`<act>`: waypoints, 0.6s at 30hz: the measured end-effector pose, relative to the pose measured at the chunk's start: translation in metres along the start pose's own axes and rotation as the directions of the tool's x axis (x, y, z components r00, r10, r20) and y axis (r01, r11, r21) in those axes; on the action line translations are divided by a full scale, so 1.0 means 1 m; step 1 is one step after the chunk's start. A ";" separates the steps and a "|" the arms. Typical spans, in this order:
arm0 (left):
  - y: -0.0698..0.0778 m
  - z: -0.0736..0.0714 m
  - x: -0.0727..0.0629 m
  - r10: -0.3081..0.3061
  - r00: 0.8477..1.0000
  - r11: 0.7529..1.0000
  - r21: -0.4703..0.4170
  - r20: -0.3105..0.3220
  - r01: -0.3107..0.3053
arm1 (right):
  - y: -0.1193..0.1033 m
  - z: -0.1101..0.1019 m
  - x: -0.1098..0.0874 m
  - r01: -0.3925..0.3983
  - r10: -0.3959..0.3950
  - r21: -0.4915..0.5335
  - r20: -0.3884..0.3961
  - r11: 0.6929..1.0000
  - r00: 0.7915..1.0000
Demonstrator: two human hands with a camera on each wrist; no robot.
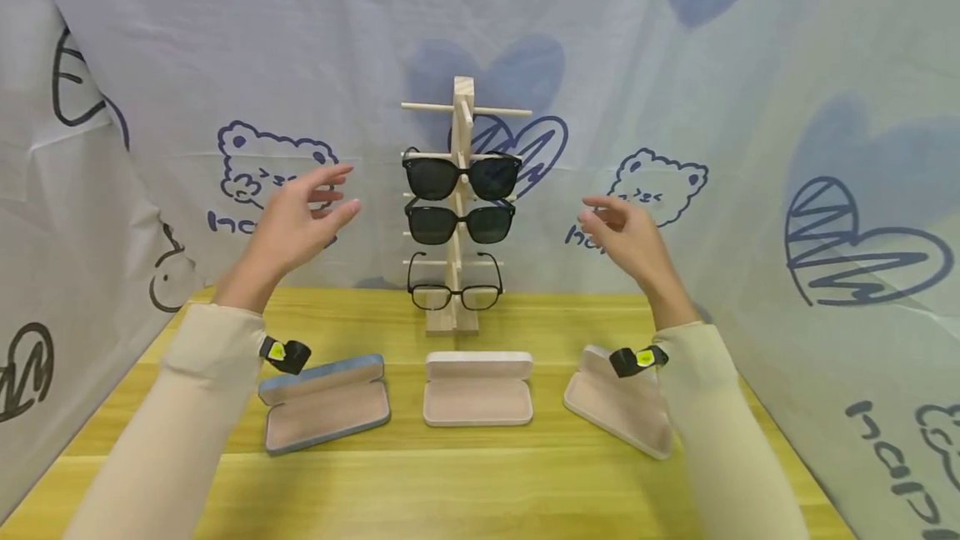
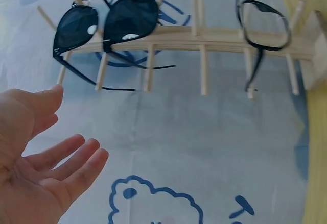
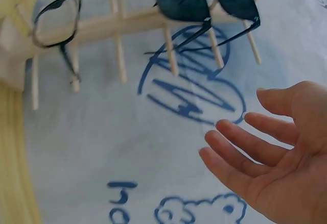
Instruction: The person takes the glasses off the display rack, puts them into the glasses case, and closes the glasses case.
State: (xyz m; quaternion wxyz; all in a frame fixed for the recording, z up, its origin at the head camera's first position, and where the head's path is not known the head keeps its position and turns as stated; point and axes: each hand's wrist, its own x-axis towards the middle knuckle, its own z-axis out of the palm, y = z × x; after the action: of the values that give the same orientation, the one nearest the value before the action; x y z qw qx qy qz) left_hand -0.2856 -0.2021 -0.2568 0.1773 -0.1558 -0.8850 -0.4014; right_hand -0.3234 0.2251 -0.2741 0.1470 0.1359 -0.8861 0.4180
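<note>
A wooden glasses rack stands upright at the back of the table. Two pairs of dark sunglasses, an upper pair and a lower pair, hang on its pegs. Below them sits a pair of clear glasses with a thin black frame. My left hand is raised left of the rack, fingers loosely spread and holding nothing. On the other side my right hand hovers with relaxed fingers, apart from the sunglasses. Both palms face the rack in the wrist views.
Three opened glasses cases lie on the yellow wooden table: a blue one at left, a white one in the middle, a pale one at right, partly behind my right wrist. Patterned cloth hangs behind and at both sides.
</note>
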 end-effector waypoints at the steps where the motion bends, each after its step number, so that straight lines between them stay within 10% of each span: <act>1: 0.002 -0.001 0.003 -0.007 1.000 1.000 0.003 -0.006 0.007 | -0.005 0.001 0.004 -0.012 0.012 0.024 0.004 1.000 1.000; 18: 0.026 0.016 0.046 -0.014 0.996 0.999 -0.047 0.084 0.018 | -0.063 0.031 0.042 0.002 -0.009 0.203 0.036 0.979 0.999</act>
State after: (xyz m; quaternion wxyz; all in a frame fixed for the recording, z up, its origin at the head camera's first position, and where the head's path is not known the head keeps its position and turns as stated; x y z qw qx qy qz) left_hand -0.3187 -0.1671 -0.2296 0.1331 -0.1696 -0.8830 -0.4170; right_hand -0.3442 0.1571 -0.2334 0.1173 0.1602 -0.8411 0.5032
